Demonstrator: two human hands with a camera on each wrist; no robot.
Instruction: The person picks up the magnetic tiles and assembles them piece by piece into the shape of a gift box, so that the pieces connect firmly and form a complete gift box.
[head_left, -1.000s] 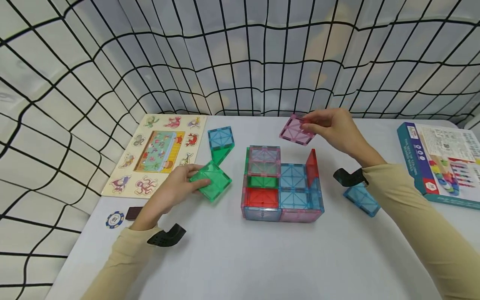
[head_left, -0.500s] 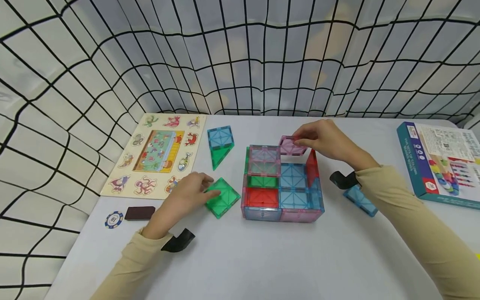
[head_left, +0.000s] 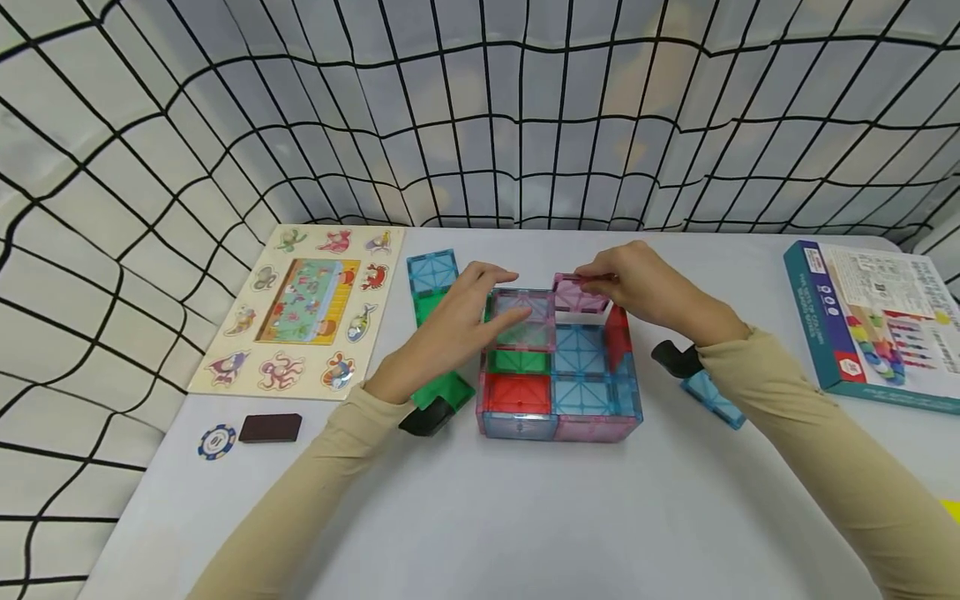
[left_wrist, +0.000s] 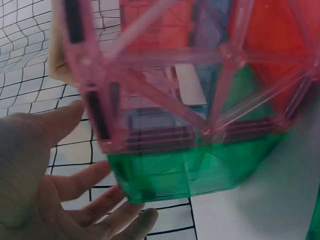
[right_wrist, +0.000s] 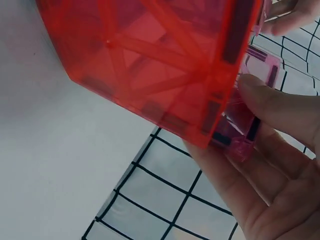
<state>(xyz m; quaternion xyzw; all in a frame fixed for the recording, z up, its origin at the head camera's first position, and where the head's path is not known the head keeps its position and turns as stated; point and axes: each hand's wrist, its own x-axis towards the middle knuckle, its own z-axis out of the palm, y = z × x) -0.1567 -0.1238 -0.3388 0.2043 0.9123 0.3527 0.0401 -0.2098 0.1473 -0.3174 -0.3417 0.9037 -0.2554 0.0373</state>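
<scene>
Black netting point(head_left: 491, 121) hangs before a pale backdrop behind a white tabletop point(head_left: 465, 517). Near the middle, a pink tile point(head_left: 568, 298) is pinched between the right hand's point(head_left: 651, 293) thumb and fingers, at the back right of a low structure point(head_left: 521, 427) of see-through tiles; whether the two touch cannot be told. Close by, a red tile point(head_left: 618, 337) stands upright on the structure's right side. Fingers spread, the left hand point(head_left: 450, 325) hovers by the raised pink-topped corner at back left; contact is unclear. A green tile point(head_left: 452, 390) lies partly hidden under the left wrist, and a blue tile point(head_left: 712, 400) lies by the right forearm. Farther left sits a puzzle board point(head_left: 300, 304) showing sea creatures, then a dark brown block point(head_left: 270, 427) and a blue-and-white chip point(head_left: 217, 442) whose centre seems to carry a 0 and a 1. At far right, a teal-edged box point(head_left: 885, 325) bears lines of print, too small to read, on its purple strip and white face, plus a red square mark.
</scene>
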